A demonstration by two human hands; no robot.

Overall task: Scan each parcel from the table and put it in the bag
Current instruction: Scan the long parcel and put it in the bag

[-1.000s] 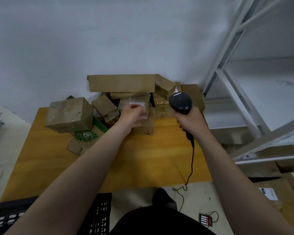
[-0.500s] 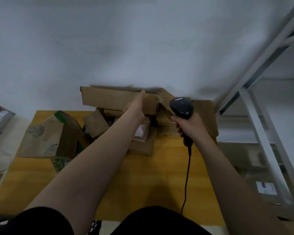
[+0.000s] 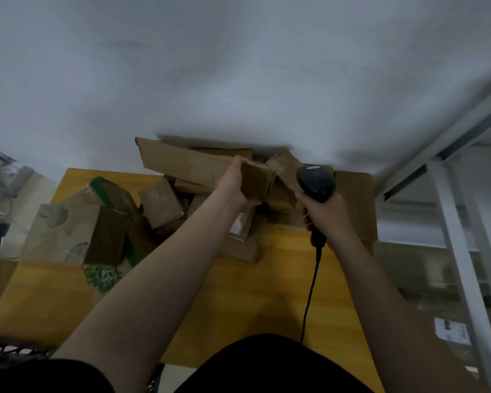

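Note:
A heap of brown cardboard parcels lies at the back of the yellow table [image 3: 238, 302] against the wall. My left hand [image 3: 233, 182] grips the near end of a long flat cardboard parcel [image 3: 187, 163], which is tilted with its far end pointing up-left. My right hand [image 3: 323, 214] holds a black barcode scanner [image 3: 315, 180] by its handle, head up, just right of that parcel's end. The scanner's cable [image 3: 309, 296] hangs down over the table. A smaller parcel with a white label [image 3: 243, 231] lies under my left wrist.
A large taped box [image 3: 77, 234] with green print stands at the table's left, a mid-size box [image 3: 160, 205] beside it. A white metal shelf frame [image 3: 462, 251] rises at the right. A black crate [image 3: 9, 353] shows at the lower left. No bag is in view.
My left hand left the labelled parcel, reached back to the long flat parcel and lifted its near end. The camera tilted up and moved closer. My right hand kept the scanner.

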